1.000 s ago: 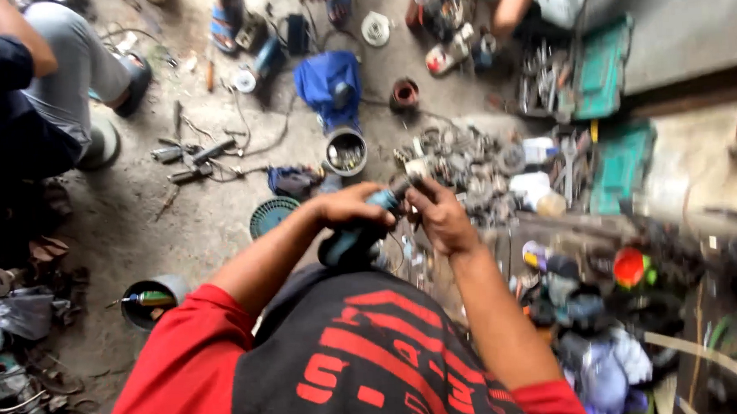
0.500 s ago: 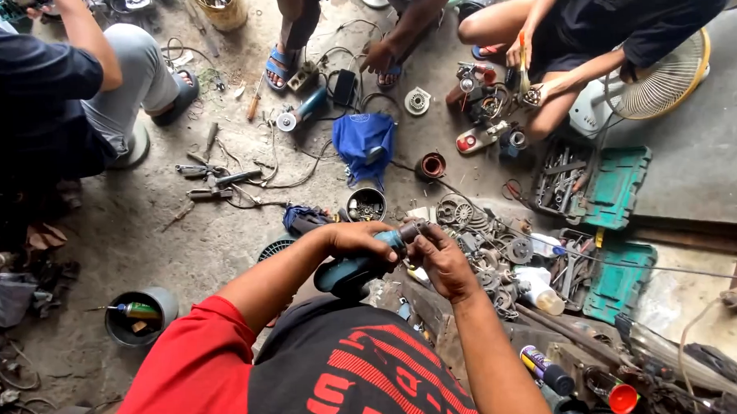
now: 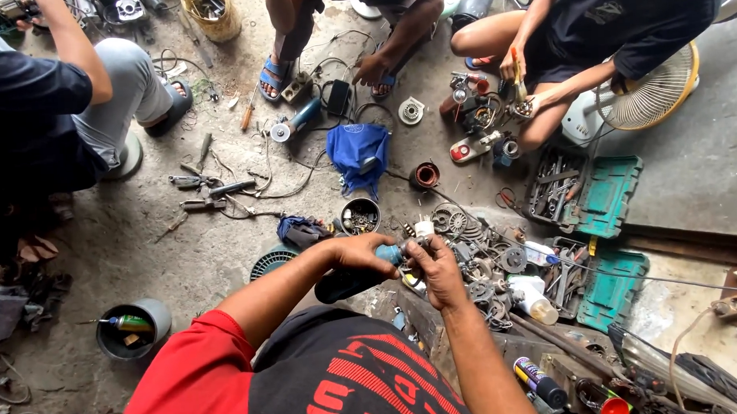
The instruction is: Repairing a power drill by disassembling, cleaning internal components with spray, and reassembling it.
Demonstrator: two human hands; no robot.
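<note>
A person in a red and black shirt is looking down over their own arms at a cluttered workshop floor. The left hand (image 3: 360, 253) is wrapping closed around the dark body of a power tool (image 3: 351, 279), a blue-green and black handheld machine, holding it level just above the lap, likely to steady it. The right hand (image 3: 436, 266) is pinching shut on the tool's front end, fingers curling around a small pale fitting (image 3: 423, 228) at its tip, seemingly to work on or turn that part. Both forearms are angling inward from the shoulders and meeting in front of the chest, elbows bent, wrists close together.

Just beyond the hands, a heap of metal gears and motor parts (image 3: 485, 260) is lying on the concrete floor (image 3: 141, 239), within easy reach. A small round tin of screws (image 3: 360, 216) is sitting near the left hand, beside a blue ribbed fan cover (image 3: 270, 263). A blue cloth (image 3: 358, 154) is lying further out. To the right, two open teal tool cases (image 3: 609, 198) are holding wrenches and bits. A grey bucket (image 3: 148, 321) is standing at lower left with a small can inside.

Other people are sitting around the edge: a seated person in dark blue (image 3: 30, 113) at upper left, and a person in a dark shirt (image 3: 599, 27) at upper right handling small parts beside a yellow fan grille (image 3: 654, 95).
</note>
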